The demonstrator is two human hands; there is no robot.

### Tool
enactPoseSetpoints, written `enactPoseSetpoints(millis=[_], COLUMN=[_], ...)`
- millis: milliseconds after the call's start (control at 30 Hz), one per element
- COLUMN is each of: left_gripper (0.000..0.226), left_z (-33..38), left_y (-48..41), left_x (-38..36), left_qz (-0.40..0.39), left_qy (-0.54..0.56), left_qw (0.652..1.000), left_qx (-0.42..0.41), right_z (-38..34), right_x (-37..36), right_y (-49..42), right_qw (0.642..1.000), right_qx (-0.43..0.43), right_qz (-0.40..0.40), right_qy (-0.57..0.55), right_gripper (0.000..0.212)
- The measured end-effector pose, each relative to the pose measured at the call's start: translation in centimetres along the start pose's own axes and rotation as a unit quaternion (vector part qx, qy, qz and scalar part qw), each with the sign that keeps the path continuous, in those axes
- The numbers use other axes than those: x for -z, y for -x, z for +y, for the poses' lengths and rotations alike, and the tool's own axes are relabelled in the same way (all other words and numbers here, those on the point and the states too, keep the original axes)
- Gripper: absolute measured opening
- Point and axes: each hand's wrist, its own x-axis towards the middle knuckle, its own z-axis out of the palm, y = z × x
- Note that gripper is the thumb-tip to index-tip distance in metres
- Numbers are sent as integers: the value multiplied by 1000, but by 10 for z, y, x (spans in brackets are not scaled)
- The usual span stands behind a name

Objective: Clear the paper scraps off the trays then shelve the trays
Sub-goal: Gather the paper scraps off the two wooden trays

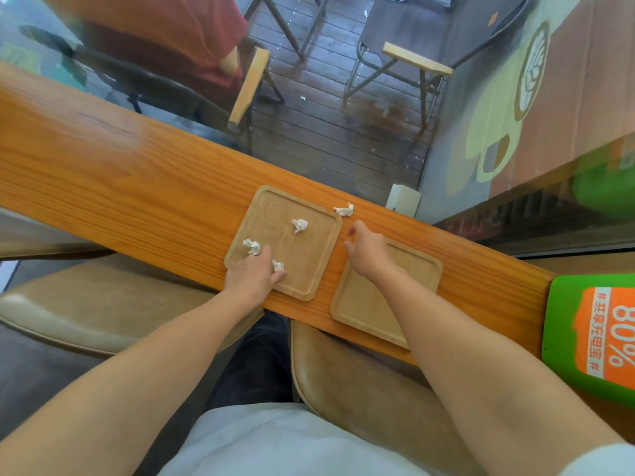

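Two square wooden trays lie side by side on a long orange wooden counter point(103, 166). The left tray point(309, 207) carries three crumpled white paper scraps: one near its middle point(300, 225), one at its left side point(253, 247), one at its near edge point(277, 265). A fourth scrap point(344, 210) lies on the counter beyond the trays. My left hand point(256, 274) rests flat on the left tray, fingers spread between two scraps and touching the near one. My right hand point(366, 250) hovers open over the far corner of the bare right tray point(364, 304).
A glass wall runs along the far side of the counter; folding chairs and a person in red sit outside. A white box point(402, 200) stands at the counter's far edge. A green and orange kiosk point(594, 334) adjoins the right end. Tan stools point(343, 365) stand below.
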Motion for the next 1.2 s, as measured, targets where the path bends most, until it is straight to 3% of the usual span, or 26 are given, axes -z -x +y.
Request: enactPoseSetpoints(millis=[167, 400, 467, 567, 700, 967, 1033, 1200], left_gripper=[37, 31, 31, 31, 29, 24, 23, 25], left_z=[4, 9, 9, 7, 8, 14, 18, 31], left_y=[-8, -14, -15, -17, -18, -2, 4, 17], left_x=[-6, -9, -9, -8, -6, -4, -4, -6], left_qz=[-20, -18, -24, -36, -44, -102, -105, -94], left_qy=[-7, -2, 0, 10, 15, 98, 111, 131], left_qw=[1000, 1000, 1000, 999, 999, 990, 988, 987], left_qx=[7, 14, 11, 6, -1, 28, 29, 28], right_z=[-8, -14, -14, -11, -10, -2, 2, 8], right_x=[11, 5, 1, -4, -3, 4, 5, 8], right_y=[-24, -56, -59, -61, -59, -33, -25, -7], right_qw=[996, 995, 996, 995, 993, 1000, 1000, 998], right_qx=[16, 41, 28, 32, 37, -11, -10, -1], right_qz=[71, 46, 40, 44, 43, 13, 14, 15], right_qy=[56, 76, 80, 80, 105, 7, -18, -54], right_gripper=[31, 37, 31, 6, 18, 25, 19, 27])
